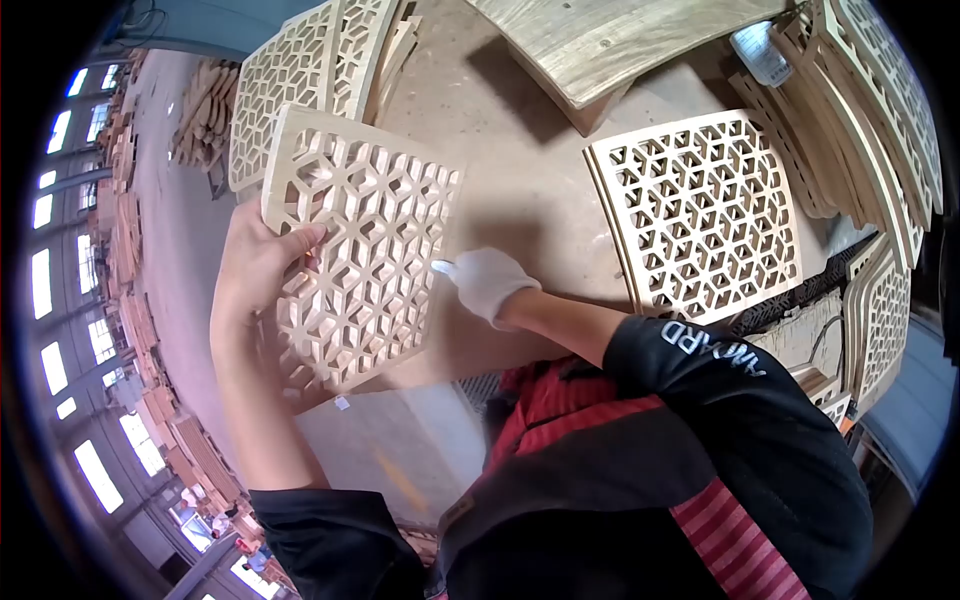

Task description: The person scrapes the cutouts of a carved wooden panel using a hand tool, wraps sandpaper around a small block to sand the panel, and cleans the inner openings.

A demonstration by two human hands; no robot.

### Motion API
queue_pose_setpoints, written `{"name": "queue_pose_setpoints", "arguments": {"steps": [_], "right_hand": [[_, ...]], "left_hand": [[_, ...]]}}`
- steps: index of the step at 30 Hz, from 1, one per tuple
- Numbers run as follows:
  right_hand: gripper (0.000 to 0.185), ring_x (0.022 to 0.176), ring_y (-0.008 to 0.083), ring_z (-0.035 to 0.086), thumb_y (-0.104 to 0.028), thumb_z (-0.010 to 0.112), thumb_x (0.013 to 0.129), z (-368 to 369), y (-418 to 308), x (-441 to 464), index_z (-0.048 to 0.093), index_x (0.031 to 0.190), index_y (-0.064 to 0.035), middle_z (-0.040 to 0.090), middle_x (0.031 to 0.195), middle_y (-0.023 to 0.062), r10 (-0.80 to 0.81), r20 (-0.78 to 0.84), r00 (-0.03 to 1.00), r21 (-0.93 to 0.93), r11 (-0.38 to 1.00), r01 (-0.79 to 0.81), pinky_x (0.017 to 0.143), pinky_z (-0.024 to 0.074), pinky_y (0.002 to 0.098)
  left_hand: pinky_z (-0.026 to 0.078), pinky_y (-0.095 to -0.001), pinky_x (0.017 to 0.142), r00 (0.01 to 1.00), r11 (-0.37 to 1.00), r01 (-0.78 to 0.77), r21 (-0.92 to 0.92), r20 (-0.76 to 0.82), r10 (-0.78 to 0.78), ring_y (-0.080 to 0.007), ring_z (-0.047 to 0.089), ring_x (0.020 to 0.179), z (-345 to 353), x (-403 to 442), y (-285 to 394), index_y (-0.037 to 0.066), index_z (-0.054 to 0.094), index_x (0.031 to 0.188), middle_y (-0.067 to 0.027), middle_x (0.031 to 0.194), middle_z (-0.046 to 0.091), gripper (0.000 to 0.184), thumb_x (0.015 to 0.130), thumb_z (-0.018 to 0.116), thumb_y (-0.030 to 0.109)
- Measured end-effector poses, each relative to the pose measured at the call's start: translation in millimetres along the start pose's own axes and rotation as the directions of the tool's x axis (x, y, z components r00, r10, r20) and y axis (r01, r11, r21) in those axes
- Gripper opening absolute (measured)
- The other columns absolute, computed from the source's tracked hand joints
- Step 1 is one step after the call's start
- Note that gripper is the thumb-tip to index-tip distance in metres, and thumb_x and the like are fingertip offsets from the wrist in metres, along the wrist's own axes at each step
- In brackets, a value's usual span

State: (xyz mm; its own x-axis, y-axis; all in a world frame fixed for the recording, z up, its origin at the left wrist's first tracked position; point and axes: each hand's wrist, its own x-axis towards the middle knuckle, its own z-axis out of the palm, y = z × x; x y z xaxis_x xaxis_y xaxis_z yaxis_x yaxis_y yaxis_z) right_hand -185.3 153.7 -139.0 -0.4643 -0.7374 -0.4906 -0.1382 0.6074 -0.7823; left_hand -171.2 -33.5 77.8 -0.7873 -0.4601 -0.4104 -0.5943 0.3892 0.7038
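Observation:
A pale wooden lattice panel (370, 250), cut through with a star-and-diamond pattern, is held up at a tilt in front of me. My left hand (262, 258), bare, grips its left edge with the thumb over the near face. My right hand (490, 285) wears a white glove and is closed beside the panel's right edge. A small whitish tip (443, 267) juts from its fingers toward that edge; its kind cannot be made out, nor whether it touches the wood.
On the worktable (520, 190), a stack of similar panels (705, 215) lies to the right. More lattice panels (290, 90) lean at the back left, and curved panels (870, 110) stand far right. A wooden board (620, 40) rises at the back.

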Motion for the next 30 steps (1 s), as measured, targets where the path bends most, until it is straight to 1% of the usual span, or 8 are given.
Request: {"name": "queue_pose_setpoints", "arguments": {"steps": [3, 6, 9, 12, 21, 22, 25, 30], "right_hand": [[0.038, 0.079, 0.0428, 0.063, -0.027, 0.045, 0.098, 1.7, -2.2, 0.8, 0.067, 0.087, 0.0019, 0.065, 0.083, 0.0250, -0.048, -0.019, 0.999, 0.033, 0.998, 0.048, 0.074, 0.0483, 0.0500], [0.037, 0.080, 0.0425, 0.063, -0.027, 0.046, 0.098, -12.2, -17.8, -7.2, 0.067, 0.087, 0.0012, 0.065, 0.084, 0.0253, 0.010, -0.026, 1.000, 0.076, 0.997, -0.008, 0.074, 0.0482, 0.0497], [0.037, 0.082, 0.0425, 0.063, -0.028, 0.045, 0.099, -2.1, -0.6, -0.4, 0.068, 0.091, -0.0002, 0.066, 0.088, 0.0248, 0.005, 0.029, 1.000, 0.014, 1.000, -0.005, 0.074, 0.0481, 0.0498], [0.039, 0.082, 0.0431, 0.063, -0.030, 0.044, 0.099, 14.5, 7.4, 11.9, 0.068, 0.092, 0.0000, 0.065, 0.088, 0.0255, -0.080, -0.027, 0.996, 0.060, 0.995, 0.081, 0.075, 0.0479, 0.0500], [0.043, 0.083, 0.0418, 0.063, -0.033, 0.042, 0.101, -14.2, -18.9, -10.2, 0.068, 0.094, 0.0005, 0.066, 0.091, 0.0245, -0.024, 0.015, 1.000, 0.067, 0.997, 0.023, 0.074, 0.0481, 0.0489], [0.043, 0.080, 0.0417, 0.064, -0.032, 0.042, 0.101, -17.2, -22.5, -10.4, 0.068, 0.092, 0.0011, 0.065, 0.086, 0.0261, -0.037, 0.025, 0.999, 0.025, 0.999, 0.036, 0.074, 0.0484, 0.0485], [0.027, 0.088, 0.0386, 0.067, -0.020, 0.048, 0.094, 7.1, 2.0, 5.0, 0.070, 0.097, -0.0038, 0.068, 0.092, 0.0220, -0.076, -0.003, 0.997, -0.002, 0.997, 0.076, 0.075, 0.0528, 0.0463], [0.027, 0.082, 0.0382, 0.068, -0.018, 0.049, 0.093, -3.4, -7.1, -5.6, 0.071, 0.093, -0.0022, 0.068, 0.086, 0.0228, -0.022, -0.003, 1.000, -0.017, 1.000, 0.022, 0.074, 0.0539, 0.0455]], "left_hand": [[0.044, -0.0254, 0.051, 0.999, 1.000, 0.006, 0.006, -0.047, -0.006, -0.0117, 0.055, 0.055, 4.1, -1.9, 2.9, -0.004, 0.061, 0.102, -0.0064, 0.075, 0.064, 0.025, 0.078, 0.066, -0.007], [0.044, -0.0254, 0.051, 1.000, 1.000, 0.006, 0.009, -0.016, -0.006, -0.0120, 0.055, 0.056, 2.2, -1.3, 2.5, -0.004, 0.061, 0.102, -0.0062, 0.075, 0.064, 0.025, 0.078, 0.065, -0.007], [0.045, -0.0259, 0.051, 1.000, 1.000, -0.002, 0.003, -0.025, 0.002, -0.0125, 0.056, 0.057, 5.3, -3.7, 4.4, -0.004, 0.060, 0.102, -0.0069, 0.076, 0.064, 0.024, 0.078, 0.066, -0.007], [0.047, -0.0262, 0.053, 1.000, 0.999, -0.013, 0.037, -0.003, 0.013, -0.0130, 0.057, 0.058, 4.9, -3.4, 4.9, -0.004, 0.059, 0.101, -0.0083, 0.078, 0.065, 0.023, 0.080, 0.067, -0.005], [0.044, -0.0261, 0.051, 1.000, 0.998, 0.020, 0.052, -0.016, -0.019, -0.0117, 0.056, 0.057, 9.8, -7.8, 12.6, -0.003, 0.062, 0.100, -0.0057, 0.074, 0.064, 0.023, 0.078, 0.067, -0.006], [0.044, -0.0260, 0.052, 1.000, 1.000, 0.002, 0.025, -0.014, -0.002, -0.0118, 0.056, 0.057, 9.5, -7.2, 9.8, -0.003, 0.062, 0.099, -0.0056, 0.074, 0.063, 0.022, 0.078, 0.067, -0.007], [0.045, -0.0260, 0.052, 0.999, 1.000, -0.009, 0.018, -0.035, 0.010, -0.0118, 0.056, 0.057, 12.4, -8.8, 13.3, -0.003, 0.062, 0.098, -0.0055, 0.074, 0.063, 0.021, 0.078, 0.067, -0.007], [0.047, -0.0264, 0.053, 1.000, 0.997, -0.004, 0.082, 0.007, 0.003, -0.0122, 0.058, 0.059, 8.2, -6.8, 10.7, -0.003, 0.060, 0.101, -0.0076, 0.078, 0.065, 0.023, 0.079, 0.068, -0.005]]}}
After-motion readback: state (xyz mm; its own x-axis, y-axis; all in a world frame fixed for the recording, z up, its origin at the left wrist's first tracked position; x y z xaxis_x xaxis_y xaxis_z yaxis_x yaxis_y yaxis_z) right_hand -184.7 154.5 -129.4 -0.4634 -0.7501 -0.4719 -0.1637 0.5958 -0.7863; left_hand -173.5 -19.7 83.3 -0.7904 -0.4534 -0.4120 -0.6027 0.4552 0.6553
